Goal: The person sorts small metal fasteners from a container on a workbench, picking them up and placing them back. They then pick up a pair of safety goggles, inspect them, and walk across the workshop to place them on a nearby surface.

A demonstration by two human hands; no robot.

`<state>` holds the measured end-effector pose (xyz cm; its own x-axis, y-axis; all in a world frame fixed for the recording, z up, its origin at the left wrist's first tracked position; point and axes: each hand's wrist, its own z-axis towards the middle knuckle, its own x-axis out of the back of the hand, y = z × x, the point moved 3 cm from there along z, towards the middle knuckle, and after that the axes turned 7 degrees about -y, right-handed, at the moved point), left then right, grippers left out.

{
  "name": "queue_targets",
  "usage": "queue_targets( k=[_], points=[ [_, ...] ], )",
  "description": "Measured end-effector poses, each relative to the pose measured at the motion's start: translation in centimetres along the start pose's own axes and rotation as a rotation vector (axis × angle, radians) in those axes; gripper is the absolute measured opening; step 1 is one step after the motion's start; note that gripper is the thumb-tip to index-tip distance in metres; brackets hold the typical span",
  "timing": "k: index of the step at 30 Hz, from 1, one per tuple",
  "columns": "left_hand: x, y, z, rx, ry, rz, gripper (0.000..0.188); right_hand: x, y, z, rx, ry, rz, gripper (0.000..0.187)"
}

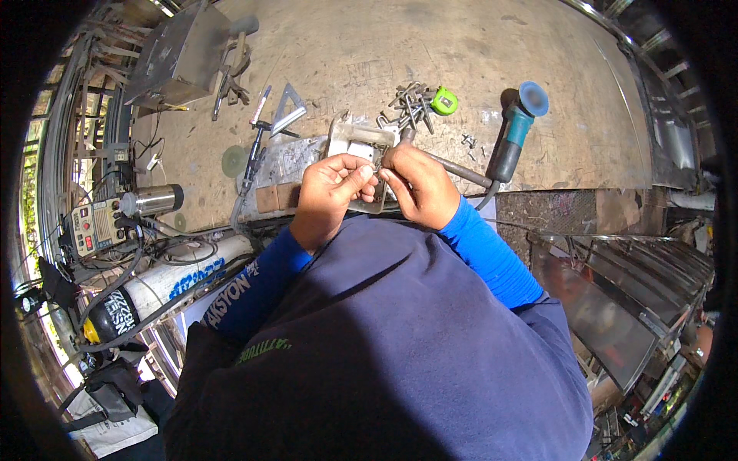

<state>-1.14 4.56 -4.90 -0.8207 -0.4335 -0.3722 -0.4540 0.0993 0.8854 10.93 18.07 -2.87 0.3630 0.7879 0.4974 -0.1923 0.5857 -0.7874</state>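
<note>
- Workbench (584, 69): its brown wood spreads wide beyond the tools; the near edge runs close to the person's body, which hides its middle stretch
- Gas cylinder (181, 280): pale, lying below the bench's near edge on the left, well apart from the hands
- Metal box (181, 58): grey, at the bench's far left, bounding the stretch of wood on that side
- Grinder (516, 134): teal and dark, blue disc pointing away, lying right of the hands
- Dark rod (461, 170): runs from behind the right hand toward the grinder's near end, taking up the room between them
- Pale frame (336, 132): on the bench, directly under and just beyond the hands, partly hidden by them, with a white part inside
- Left hand (334, 184): fingers curled, thumb and forefinger pinched together over the frame
- Right hand (423, 180): nearly closed, thumb and forefinger meeting the left fingertips
- Green tape measure (444, 101): beyond the right hand, beside a heap of metal pieces (411, 106)
- Small piece (375, 171): pinched between both hands' fingertips, above the frame; too small to tell its kind
</note>
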Motion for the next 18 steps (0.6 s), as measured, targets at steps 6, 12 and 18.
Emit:
queue_targets(
  k=[6, 12, 18],
  points=[
    [0.0, -0.2, 0.4, -0.026, 0.027, -0.003, 0.010, -0.9, 0.2, -0.2, -0.170, 0.144, 0.104, 0.014],
    [-0.9, 2.3, 0.8, -0.410, -0.055, 0.544, 0.021, -2.9, 1.8, -1.1, -0.607, 0.137, 0.686, 0.036],
    [-1.3, 2.3, 1.4, -0.399, 0.155, 0.343, 0.031, -2.9, 2.3, -1.3, -0.592, 0.239, 0.675, 0.040]
  ],
)
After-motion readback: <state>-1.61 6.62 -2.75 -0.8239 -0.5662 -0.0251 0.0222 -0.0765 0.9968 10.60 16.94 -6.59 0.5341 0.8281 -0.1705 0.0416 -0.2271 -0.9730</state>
